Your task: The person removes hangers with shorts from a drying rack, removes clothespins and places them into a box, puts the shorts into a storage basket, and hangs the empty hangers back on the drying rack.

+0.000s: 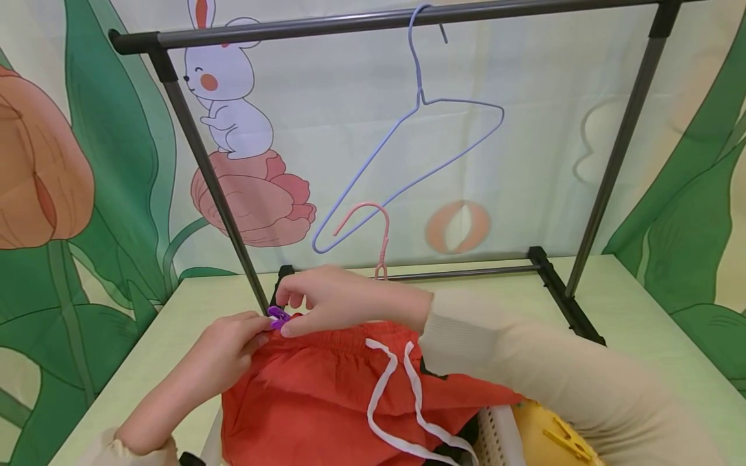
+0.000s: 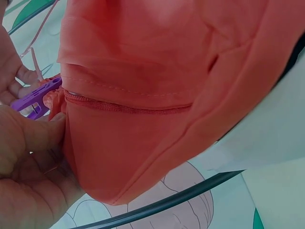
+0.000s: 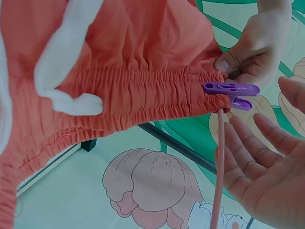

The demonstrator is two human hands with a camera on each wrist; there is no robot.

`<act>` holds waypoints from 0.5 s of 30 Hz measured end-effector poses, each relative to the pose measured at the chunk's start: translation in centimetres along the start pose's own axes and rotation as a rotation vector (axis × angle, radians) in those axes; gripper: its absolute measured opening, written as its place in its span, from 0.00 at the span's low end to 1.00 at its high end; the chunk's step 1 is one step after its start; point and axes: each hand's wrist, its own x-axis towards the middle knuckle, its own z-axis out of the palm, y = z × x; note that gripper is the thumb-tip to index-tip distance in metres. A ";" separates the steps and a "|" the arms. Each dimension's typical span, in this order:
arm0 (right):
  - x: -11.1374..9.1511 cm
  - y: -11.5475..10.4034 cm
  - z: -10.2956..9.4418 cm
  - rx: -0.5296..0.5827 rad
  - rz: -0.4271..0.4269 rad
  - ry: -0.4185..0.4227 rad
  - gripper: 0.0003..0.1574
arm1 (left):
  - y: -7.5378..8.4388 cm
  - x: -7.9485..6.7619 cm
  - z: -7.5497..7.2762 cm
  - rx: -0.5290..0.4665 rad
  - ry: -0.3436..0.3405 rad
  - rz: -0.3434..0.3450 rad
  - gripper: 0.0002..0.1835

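Left hand (image 1: 235, 343) near left edge of desk (image 1: 180, 323), pinching top left corner of red shorts (image 1: 303, 401); purple clip (image 1: 278, 318) there, jutting past fabric; right hand (image 1: 335, 298) spread loose just beside, gap between; pink hanger (image 1: 386, 236) mostly hidden by shorts; white basket (image 1: 502, 433) cut off below

Orange-red shorts (image 1: 303, 395), white drawstring (image 3: 62, 52), purple clothespin (image 3: 228, 88), pink hanger (image 3: 219, 167), periwinkle hanger (image 1: 419, 94), black rack (image 1: 291, 27), flower-patterned backdrop (image 1: 350, 77)

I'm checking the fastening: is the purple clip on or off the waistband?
On: in the right wrist view the purple clip bites over the end of the waistband, and the open right hand isn't holding it.
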 end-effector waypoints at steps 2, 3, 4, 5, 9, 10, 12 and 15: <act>0.4 0.0 0.2 -0.013 0.017 -0.011 0.19 | 0.0 0.0 0.0 -0.003 -0.003 0.002 0.08; 0.5 -0.1 0.2 -0.016 0.027 -0.016 0.20 | 0.0 0.0 0.0 -0.004 -0.003 0.002 0.08; 0.6 -0.2 0.3 -0.023 0.038 -0.022 0.20 | 0.0 0.0 0.0 -0.005 -0.002 0.006 0.08; 0.8 -0.2 0.4 -0.033 0.047 -0.028 0.20 | 0.0 0.0 0.0 -0.004 -0.001 0.005 0.08; 1.1 -0.5 0.5 -0.048 0.087 -0.041 0.21 | 0.0 0.0 0.0 -0.001 0.010 0.019 0.08; 1.2 -0.5 0.6 -0.050 0.093 -0.040 0.21 | 0.0 0.0 0.0 0.001 0.013 0.023 0.08; 1.4 -0.5 0.7 -0.051 0.096 -0.033 0.19 | -0.1 0.0 0.0 0.003 0.019 0.032 0.08; 1.7 -0.5 0.9 -0.063 0.086 -0.018 0.15 | -0.2 -0.1 0.1 0.012 0.029 0.043 0.07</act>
